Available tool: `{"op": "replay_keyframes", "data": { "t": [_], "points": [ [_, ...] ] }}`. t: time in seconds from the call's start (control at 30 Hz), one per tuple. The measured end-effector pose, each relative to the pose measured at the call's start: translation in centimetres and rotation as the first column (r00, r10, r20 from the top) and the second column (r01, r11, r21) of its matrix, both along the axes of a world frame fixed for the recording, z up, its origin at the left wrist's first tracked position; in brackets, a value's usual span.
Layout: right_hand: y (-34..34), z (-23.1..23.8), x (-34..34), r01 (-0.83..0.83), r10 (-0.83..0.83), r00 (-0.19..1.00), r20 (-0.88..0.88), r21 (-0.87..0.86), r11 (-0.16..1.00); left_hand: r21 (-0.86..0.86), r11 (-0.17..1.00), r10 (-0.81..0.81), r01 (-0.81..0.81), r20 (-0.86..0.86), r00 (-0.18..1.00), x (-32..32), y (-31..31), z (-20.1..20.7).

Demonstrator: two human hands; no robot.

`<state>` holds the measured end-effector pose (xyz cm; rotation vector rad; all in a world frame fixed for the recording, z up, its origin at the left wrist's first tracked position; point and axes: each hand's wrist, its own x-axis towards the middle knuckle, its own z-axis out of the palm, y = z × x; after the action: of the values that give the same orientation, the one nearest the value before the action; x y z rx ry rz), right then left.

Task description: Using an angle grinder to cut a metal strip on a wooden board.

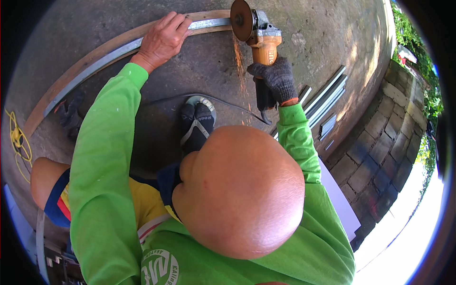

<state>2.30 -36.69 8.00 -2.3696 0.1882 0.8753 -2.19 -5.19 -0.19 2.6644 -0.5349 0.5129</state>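
Observation:
In my right hand (278, 78), covered by a dark grey knit glove, is an angle grinder (267, 47) with an orange body. Its brown cutting disc (241, 20) stands at the right end of a silvery metal strip (107, 59). Orange sparks (239, 61) stream from the disc down toward the ground. My bare left hand (166, 38) grips the strip a short way left of the disc, fingers closed over it. Beneath the strip lies a long brown wooden plank (78, 71). The disc hides the strip's end, so the cut itself does not show.
A dark power cable (228, 102) trails from the grinder across the concrete floor. Several metal bars (327, 97) lie at the right, before a concrete block wall (380, 137). A yellow cord (16, 137) is coiled at the far left. Near the plank sits a dark object (71, 116) I cannot make out.

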Motion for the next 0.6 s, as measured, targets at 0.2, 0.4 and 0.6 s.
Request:
{"op": "replay_keyframes", "data": {
  "t": [0.2, 0.4, 0.6],
  "points": [
    [-1.8, 0.6, -0.3, 0.083, -0.085, 0.996, 0.009, 0.102, 0.991, 0.009, 0.999, -0.032, 0.032, 0.002, 0.999, 0.4, 0.1, 0.1],
    [-2.0, 2.1, -0.1, 0.150, -0.145, 0.988, -0.052, 0.132, 0.980, 0.016, 1.000, -0.020, 0.020, -0.028, 0.999, 0.2, 0.5, 0.6],
    [-2.5, 0.5, -0.2, -0.024, 0.024, 1.000, 0.000, 0.070, 0.997, 0.009, 0.999, -0.032, 0.032, -0.003, 0.999, 0.4, 0.3, 0.6]
  ]
}}
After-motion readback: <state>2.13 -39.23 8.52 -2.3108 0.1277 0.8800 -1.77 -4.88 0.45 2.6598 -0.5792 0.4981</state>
